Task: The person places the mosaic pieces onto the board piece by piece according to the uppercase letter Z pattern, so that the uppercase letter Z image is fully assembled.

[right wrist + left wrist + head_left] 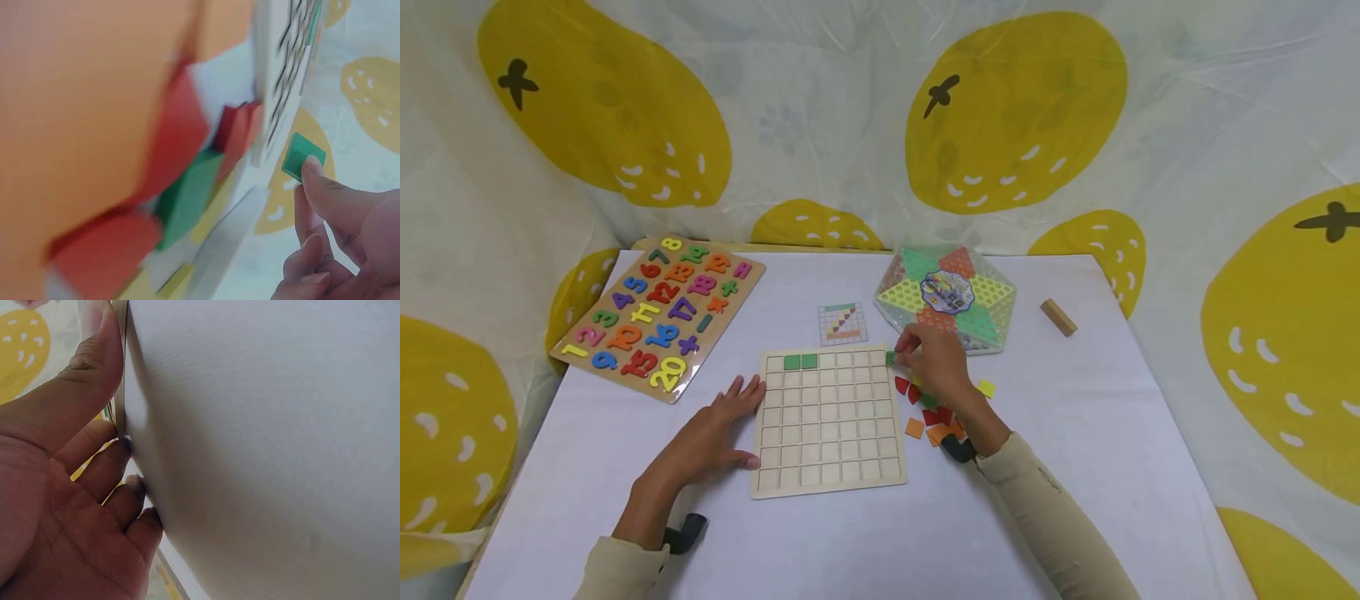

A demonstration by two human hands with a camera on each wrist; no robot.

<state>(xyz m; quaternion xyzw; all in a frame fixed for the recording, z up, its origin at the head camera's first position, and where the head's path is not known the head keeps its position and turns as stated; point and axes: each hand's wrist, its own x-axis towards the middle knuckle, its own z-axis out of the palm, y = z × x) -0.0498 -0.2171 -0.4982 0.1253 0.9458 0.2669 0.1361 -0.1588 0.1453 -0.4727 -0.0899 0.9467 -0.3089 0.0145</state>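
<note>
A wooden grid board [828, 425] lies flat on the white table. Two green square tiles [801, 362] sit side by side in its top row, second and third cells from the left. My left hand [715, 433] rests at the board's left edge, fingers spread, thumb near the lower corner; in the left wrist view its fingertips touch the edge. Between thumb and finger, my right hand [934, 363] pinches a green square tile [302, 156] above the board's top right corner. Loose red, orange, green and yellow tiles [914, 427] lie right of the board, partly hidden beneath my right wrist.
Above the board lies a small pattern card [842, 323]. A wooden number board [658, 317] is at the left. Behind my right hand is a hexagonal Chinese checkers set [946, 296] in clear wrap. A wooden block [1058, 317] lies farther right. Fruit-printed cloth [820, 125] hangs behind the table.
</note>
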